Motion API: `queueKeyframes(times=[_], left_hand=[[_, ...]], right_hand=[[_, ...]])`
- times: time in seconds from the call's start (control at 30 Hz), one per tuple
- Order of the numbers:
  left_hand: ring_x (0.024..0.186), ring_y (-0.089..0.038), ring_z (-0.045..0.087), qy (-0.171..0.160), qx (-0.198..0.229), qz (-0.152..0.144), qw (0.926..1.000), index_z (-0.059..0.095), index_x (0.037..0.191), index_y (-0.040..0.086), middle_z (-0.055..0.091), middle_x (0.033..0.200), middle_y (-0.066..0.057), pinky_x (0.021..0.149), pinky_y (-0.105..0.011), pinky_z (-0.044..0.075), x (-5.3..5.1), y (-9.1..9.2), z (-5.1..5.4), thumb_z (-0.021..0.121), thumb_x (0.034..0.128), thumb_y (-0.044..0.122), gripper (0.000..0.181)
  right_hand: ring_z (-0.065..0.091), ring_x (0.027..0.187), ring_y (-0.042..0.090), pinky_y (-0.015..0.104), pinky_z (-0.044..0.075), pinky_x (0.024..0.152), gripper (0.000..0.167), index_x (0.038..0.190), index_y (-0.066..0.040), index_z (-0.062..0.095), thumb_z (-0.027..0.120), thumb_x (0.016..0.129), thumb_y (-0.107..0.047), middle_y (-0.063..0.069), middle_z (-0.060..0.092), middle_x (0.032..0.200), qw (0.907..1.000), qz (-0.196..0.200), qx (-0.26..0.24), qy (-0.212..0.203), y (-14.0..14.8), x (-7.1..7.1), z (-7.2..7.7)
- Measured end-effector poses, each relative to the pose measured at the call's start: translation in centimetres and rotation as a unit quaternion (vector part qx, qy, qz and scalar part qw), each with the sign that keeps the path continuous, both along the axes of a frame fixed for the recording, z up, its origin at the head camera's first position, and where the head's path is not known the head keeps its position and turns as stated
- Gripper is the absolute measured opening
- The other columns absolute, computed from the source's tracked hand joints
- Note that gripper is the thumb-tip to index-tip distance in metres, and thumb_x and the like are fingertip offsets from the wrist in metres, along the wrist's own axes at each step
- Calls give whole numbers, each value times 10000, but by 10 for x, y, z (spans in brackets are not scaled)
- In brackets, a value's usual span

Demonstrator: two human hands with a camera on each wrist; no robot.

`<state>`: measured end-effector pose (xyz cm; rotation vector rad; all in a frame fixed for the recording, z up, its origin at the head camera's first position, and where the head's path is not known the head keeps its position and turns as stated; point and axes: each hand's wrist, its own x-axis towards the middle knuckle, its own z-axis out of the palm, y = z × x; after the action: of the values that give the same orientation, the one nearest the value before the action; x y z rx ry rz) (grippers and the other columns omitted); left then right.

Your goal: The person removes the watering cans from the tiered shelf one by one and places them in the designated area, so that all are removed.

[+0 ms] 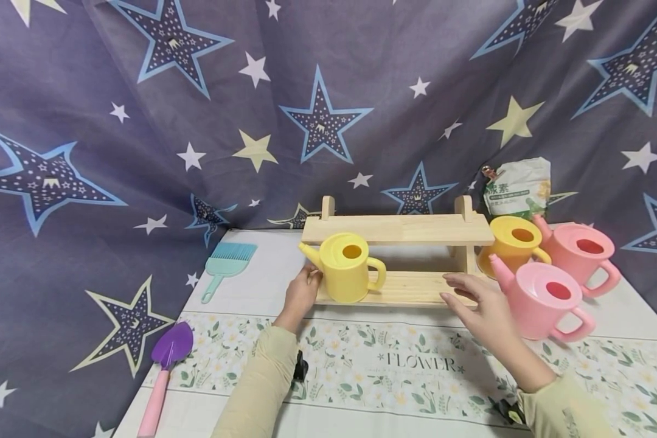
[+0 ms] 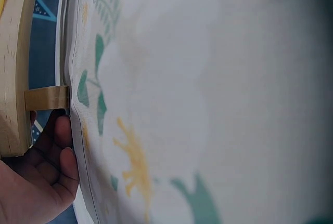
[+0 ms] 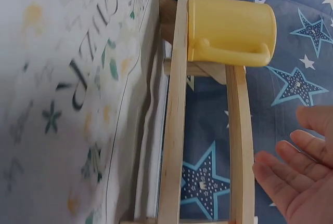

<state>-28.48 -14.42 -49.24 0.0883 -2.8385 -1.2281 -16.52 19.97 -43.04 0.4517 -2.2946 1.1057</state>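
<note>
A light wooden two-tier shelf [image 1: 396, 230] stands on the cloth-covered table. On its lower board sits a yellow watering can [image 1: 344, 277], spout to the left, handle to the right. My left hand [image 1: 302, 295] grips the left end of the lower board; in the left wrist view its curled fingers [image 2: 62, 130] reach beneath the board beside a small wooden foot [image 2: 48, 98]. The thumb is hidden there. Near the right end of the lower board my right hand [image 1: 484, 310] hovers with fingers spread, holding nothing; the right wrist view shows its palm [image 3: 312, 193] apart from the boards.
Right of the shelf stand a darker yellow watering can [image 1: 506, 243], two pink watering cans, one in front [image 1: 542, 304] and one behind [image 1: 580, 252], and a white-green bag [image 1: 517, 188]. At left lie a teal brush [image 1: 227, 264] and a purple trowel [image 1: 172, 347]. A star-patterned curtain [image 1: 361, 61] hangs behind.
</note>
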Motion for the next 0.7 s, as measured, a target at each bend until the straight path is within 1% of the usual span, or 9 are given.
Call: queueKeyframes(times=[0.1,0.2,0.27,0.43,0.57,0.7], left_hand=[[1241,-368,532,0,3,-1,10000,574,1260,147,576,1351,-152,1024,-534,409,0,0,0,471,1027,380,346],[1239,-374,532,8,-3,8,10000,577,1253,153,573,1354,-156,1022,-541,408,0,1,0,472,1026,379,337],[1248,-371,525,-29,5,16,10000,571,1273,161,563,1368,-150,1029,-543,402,1,1,0,469,1027,380,345],[1276,-355,505,-138,18,15,9999,542,1337,173,535,1404,-132,1042,-544,390,1,0,-1,453,1032,383,381],[1277,-357,503,-118,14,27,9999,545,1334,163,537,1401,-133,1044,-544,388,1,1,-1,455,1032,375,380],[1283,-356,498,-122,-5,23,9999,543,1335,158,535,1403,-134,1050,-541,382,2,0,0,458,1032,371,380]], right_hand=[[678,946,293,190,512,846,298,1105,21,683,764,819,2,136,701,1078,9999,83,-25,-147,-7,-3,-1],[685,947,307,294,537,831,290,1111,23,679,755,833,-9,151,699,1079,9995,195,-99,-231,-14,-7,-2],[687,951,315,351,541,823,290,1111,32,676,753,834,-5,168,696,1078,9989,311,-204,-285,-19,-10,-2],[685,970,326,388,549,834,295,1124,35,667,746,843,-9,178,690,1098,9966,521,-401,-500,-31,-16,-4],[678,987,344,425,548,846,298,1142,39,656,732,862,-29,187,681,1122,9945,670,-469,-655,-42,-21,-3],[672,1004,349,445,542,863,316,1170,19,645,725,869,-32,187,669,1156,9919,806,-547,-816,-53,-26,-3]])
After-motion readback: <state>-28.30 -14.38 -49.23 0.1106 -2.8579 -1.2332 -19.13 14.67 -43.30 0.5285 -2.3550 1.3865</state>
